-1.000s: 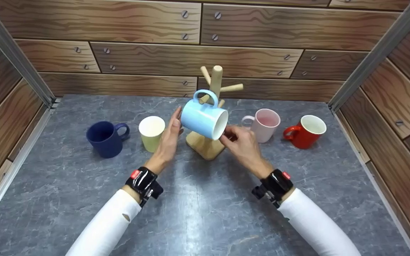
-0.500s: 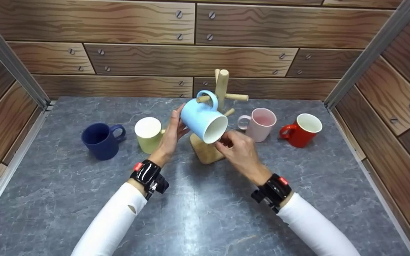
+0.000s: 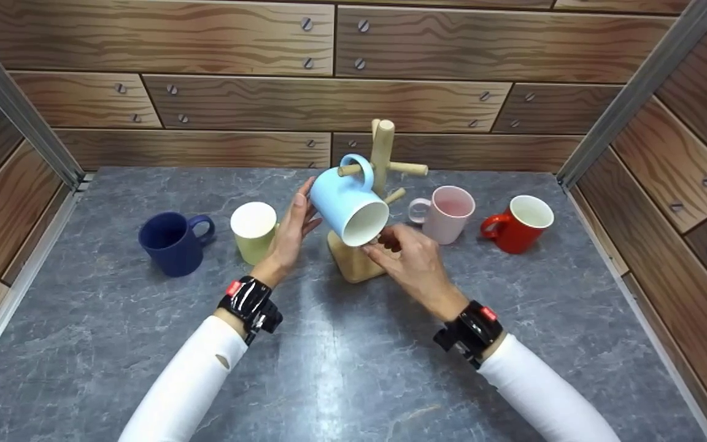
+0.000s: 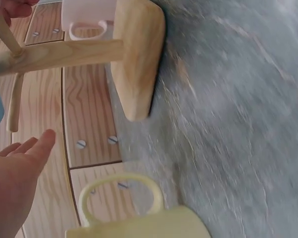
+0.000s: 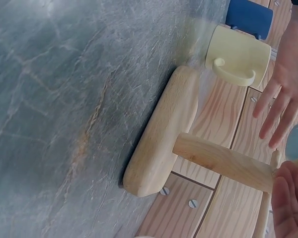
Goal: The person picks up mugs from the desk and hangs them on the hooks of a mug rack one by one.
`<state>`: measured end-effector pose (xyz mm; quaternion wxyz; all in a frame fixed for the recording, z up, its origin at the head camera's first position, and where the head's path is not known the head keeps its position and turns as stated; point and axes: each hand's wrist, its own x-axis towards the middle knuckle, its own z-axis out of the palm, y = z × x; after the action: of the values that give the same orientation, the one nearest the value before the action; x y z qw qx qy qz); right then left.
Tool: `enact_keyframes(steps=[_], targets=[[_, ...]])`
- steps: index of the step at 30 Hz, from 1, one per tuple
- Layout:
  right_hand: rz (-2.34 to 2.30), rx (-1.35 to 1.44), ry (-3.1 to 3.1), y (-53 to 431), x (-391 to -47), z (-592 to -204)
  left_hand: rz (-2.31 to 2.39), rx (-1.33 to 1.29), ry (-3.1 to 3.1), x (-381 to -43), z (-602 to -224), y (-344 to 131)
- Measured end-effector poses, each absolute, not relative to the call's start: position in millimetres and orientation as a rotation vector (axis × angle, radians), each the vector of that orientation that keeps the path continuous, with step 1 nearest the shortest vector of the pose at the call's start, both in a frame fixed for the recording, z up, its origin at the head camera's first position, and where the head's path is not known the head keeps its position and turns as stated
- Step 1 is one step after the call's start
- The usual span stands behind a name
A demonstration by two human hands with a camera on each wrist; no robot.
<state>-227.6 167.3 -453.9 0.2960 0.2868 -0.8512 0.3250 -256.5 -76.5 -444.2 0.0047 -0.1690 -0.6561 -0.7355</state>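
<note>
A light blue mug [image 3: 342, 197] hangs tilted on the wooden mug tree [image 3: 382, 147], one of whose pegs passes through its handle. The mouth faces right and down. My left hand [image 3: 287, 236] is at the mug's bottom end, fingers extended; the right wrist view shows these fingers [image 5: 283, 106] straight. Just under the mouth, my right hand [image 3: 416, 264] has curled fingers and seems to pinch a lower peg of the tree. The wrist views show those fingers [image 5: 288, 193] against a peg, though the mug hides this grip from the head view.
On the grey tabletop [image 3: 329, 368], a dark blue mug [image 3: 172, 248] and a pale yellow mug [image 3: 254, 233] stand to the left. A pink mug [image 3: 448, 215] and a red mug [image 3: 519, 227] stand to the right. Wood-patterned walls enclose the back and sides.
The mug tree has turned about its post, and a peg now shows through the light blue mug's handle. The mug's mouth has swung more towards me. Both hands stay near it.
</note>
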Motion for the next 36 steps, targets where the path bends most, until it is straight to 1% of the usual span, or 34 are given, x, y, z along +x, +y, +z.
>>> enact_keyframes(steps=[5,10,15,21,30,36], targets=[[0.866,0.732,-2.348,173,-225,-454,-2.086,-0.627,-2.113,-253,-444,-87],[0.864,0.713,-2.436,182,-219,-457,-1.724,-0.663,-2.160,-251,-441,-103],[0.818,0.700,-2.455,188,-216,-461,-1.298,-0.637,-2.212,-257,-444,-123],[0.765,0.673,-2.466,192,-215,-464,-0.955,-0.563,-2.391,-266,-454,-143],[0.745,0.655,-2.495,199,-214,-472,-0.654,-0.372,-2.783,-273,-464,-159],[0.757,0.644,-2.522,201,-213,-472,-0.627,-0.388,-2.862,-278,-466,-164]])
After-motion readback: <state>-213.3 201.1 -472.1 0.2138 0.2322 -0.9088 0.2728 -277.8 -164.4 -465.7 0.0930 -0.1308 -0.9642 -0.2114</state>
